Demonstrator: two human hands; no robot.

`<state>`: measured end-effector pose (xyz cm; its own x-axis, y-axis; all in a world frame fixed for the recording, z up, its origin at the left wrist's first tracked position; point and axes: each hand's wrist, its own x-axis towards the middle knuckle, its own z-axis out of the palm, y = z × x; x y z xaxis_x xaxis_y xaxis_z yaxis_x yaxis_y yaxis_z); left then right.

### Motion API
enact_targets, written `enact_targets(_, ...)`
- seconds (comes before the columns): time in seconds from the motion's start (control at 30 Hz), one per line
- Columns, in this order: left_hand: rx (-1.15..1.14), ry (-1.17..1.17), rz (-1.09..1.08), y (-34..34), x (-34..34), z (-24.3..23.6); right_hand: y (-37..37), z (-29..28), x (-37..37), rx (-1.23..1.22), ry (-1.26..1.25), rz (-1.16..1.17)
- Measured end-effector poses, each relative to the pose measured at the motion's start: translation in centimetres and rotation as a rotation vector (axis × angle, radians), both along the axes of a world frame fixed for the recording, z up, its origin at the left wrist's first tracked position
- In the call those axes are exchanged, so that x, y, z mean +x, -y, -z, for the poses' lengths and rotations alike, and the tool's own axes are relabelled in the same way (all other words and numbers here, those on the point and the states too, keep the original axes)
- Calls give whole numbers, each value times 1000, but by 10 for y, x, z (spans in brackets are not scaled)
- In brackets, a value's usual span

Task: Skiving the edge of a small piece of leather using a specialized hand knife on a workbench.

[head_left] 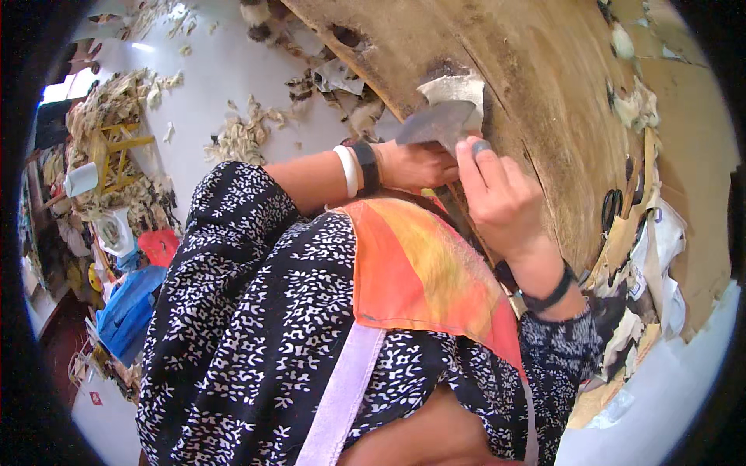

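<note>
My right hand (pixel 498 194) grips a wide dark metal blade (pixel 430 123) with a curved edge, with a dark band on one finger. The blade lies over a cream piece of hide or similar material (pixel 453 89) on a brown wooden board (pixel 559 93). My left hand (pixel 413 163) is behind and below the blade at the board's edge, fingers curled; what they hold is hidden.
Pale fibrous scraps (pixel 233 140) lie on the white floor at left. A yellow stool (pixel 116 151), a red item (pixel 159 247) and blue plastic (pixel 128 314) are among the clutter. Scissors (pixel 611 203), cardboard (pixel 688 163) and scraps sit along the board's right side.
</note>
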<state>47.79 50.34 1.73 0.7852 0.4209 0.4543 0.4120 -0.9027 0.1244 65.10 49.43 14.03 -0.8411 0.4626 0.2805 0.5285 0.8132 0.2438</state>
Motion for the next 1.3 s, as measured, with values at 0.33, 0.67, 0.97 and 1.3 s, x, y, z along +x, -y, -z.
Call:
enact_targets(0.33, 236, 98, -80, -6, -9, -16, -10, -3, -2, -19, -20, 1)
enact_targets(0.67, 1, 68, -73, -9, -16, -7, -26, -12, -9, -51, -61, 35)
enact_targets(0.97, 170, 110, -140, -12, -12, -11, -43, 9, -13, -74, -109, 58)
enact_targets(1.3, 110, 111, -140, -24, -21, -13, -57, 10, -24, 14, -19, 123)
